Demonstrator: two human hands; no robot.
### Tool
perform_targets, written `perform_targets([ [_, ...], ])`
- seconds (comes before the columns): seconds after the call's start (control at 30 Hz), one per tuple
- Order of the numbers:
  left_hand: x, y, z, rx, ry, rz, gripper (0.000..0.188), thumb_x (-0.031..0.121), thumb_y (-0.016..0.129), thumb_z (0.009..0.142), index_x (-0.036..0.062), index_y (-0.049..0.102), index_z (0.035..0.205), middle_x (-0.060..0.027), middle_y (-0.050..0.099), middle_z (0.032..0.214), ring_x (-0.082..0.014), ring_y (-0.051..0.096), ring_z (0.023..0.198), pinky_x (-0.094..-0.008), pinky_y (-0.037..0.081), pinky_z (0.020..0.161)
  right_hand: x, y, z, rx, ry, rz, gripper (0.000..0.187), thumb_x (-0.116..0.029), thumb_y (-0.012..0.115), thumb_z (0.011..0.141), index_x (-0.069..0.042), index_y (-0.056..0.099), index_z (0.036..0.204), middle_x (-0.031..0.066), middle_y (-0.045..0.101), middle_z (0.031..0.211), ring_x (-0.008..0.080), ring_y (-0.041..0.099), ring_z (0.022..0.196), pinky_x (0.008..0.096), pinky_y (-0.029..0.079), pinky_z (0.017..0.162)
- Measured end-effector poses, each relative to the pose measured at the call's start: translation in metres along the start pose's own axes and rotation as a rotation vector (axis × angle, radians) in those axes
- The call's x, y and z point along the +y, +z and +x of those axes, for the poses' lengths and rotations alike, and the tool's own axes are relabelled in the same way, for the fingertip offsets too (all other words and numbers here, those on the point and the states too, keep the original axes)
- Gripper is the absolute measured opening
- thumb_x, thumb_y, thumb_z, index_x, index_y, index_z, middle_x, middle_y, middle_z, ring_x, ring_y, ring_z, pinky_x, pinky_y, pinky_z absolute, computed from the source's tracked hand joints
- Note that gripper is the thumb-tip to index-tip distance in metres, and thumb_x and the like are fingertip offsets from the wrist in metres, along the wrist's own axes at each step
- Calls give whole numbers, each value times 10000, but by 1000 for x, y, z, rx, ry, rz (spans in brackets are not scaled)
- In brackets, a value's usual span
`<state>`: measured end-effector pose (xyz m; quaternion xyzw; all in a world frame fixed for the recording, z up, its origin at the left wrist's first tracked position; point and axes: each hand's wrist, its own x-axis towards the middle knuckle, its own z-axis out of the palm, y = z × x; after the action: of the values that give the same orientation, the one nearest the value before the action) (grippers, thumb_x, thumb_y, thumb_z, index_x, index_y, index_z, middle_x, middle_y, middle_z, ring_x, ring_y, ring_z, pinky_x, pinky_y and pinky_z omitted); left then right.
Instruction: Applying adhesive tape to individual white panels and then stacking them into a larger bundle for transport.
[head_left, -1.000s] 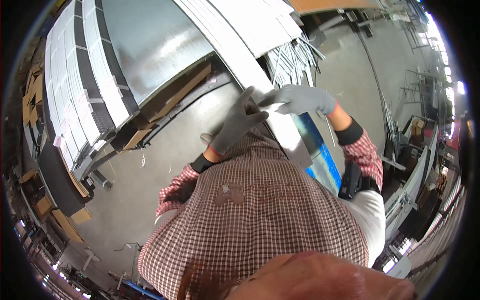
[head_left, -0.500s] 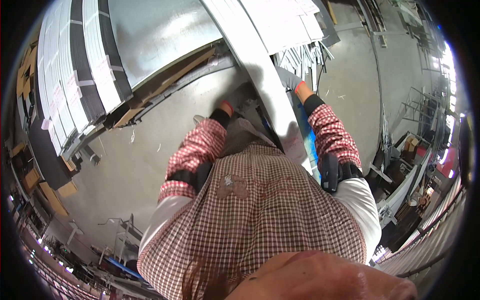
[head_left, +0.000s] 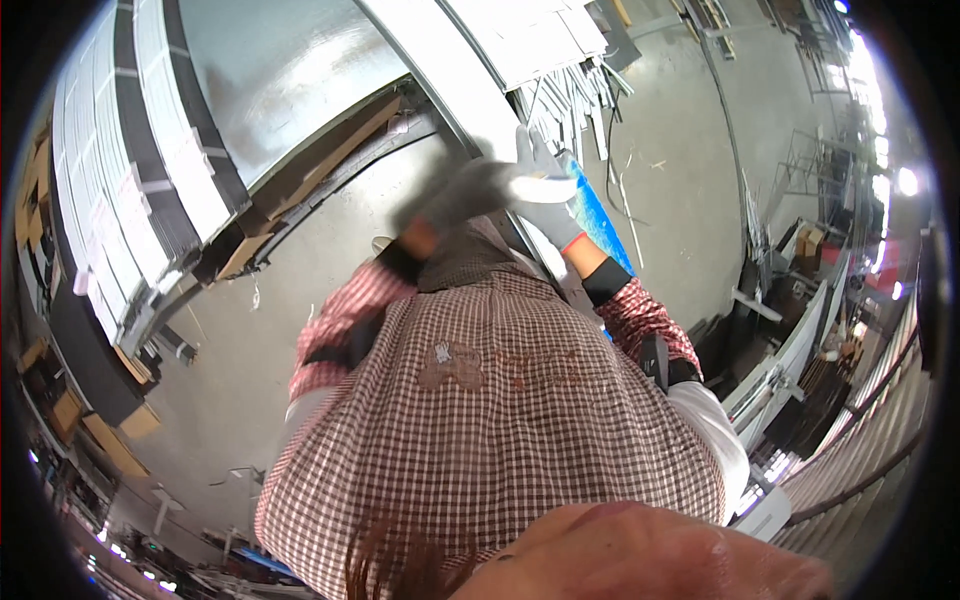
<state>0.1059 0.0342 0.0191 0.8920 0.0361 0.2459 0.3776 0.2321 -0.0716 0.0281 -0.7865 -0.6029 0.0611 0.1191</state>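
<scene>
A long white panel (head_left: 424, 45) runs from the far edge of the view toward my waist, between my forearms. My left hand (head_left: 462, 196), in a grey glove, is smeared by motion and reaches across the panel toward my right hand; its fingers cannot be made out. My right hand (head_left: 545, 212), also gloved in grey with a red cuff, is over the panel's near part with its fingers stretched away from me. A bright white patch lies where the two hands meet; whether it is a lit glove or a separate thing cannot be told.
Bundles of strapped white and dark strips (head_left: 130, 180) are stacked at the left, beside a shiny metal sheet (head_left: 290, 80). Thin white strips (head_left: 570, 100) stick out below a white stack (head_left: 535, 40). A blue sheet (head_left: 603, 212) lies right of my right hand. Racks stand farther right.
My left hand has moved up and right across the panel, close to my right hand. My right hand has shifted left and nearer to me. The view has turned slightly.
</scene>
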Motion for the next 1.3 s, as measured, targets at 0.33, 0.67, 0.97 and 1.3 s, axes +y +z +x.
perform_targets([
  [0.33,-8,38,39,-72,-734,13,397,333,608,812,117,575,1143,-139,652,753,-288,657,705,-378,516,614,21,-79,78,-565,-42,374,193,-194,563,800,-81,479,932,182,589,812,374,577,802,426,455,673],
  [0.67,8,51,62,-101,-547,386,178,187,518,828,43,619,797,-120,587,607,-260,601,551,-385,481,519,158,48,120,-939,-383,-700,182,-182,521,785,-186,671,887,124,653,825,317,629,786,411,505,679],
  [0.97,-7,105,-16,649,-526,325,705,256,642,821,-71,312,1351,-162,566,1046,-217,549,905,-366,476,762,85,-44,74,-862,-80,167,180,-178,519,840,-42,589,935,169,637,828,353,600,751,414,476,682],
  [1.3,84,-41,-28,334,-824,-918,614,-10,597,799,-24,365,1367,5,551,724,-37,486,607,-177,422,557,-28,-124,81,-952,-600,710,376,-176,631,789,-71,621,1150,138,669,881,231,617,711,305,497,700],
])
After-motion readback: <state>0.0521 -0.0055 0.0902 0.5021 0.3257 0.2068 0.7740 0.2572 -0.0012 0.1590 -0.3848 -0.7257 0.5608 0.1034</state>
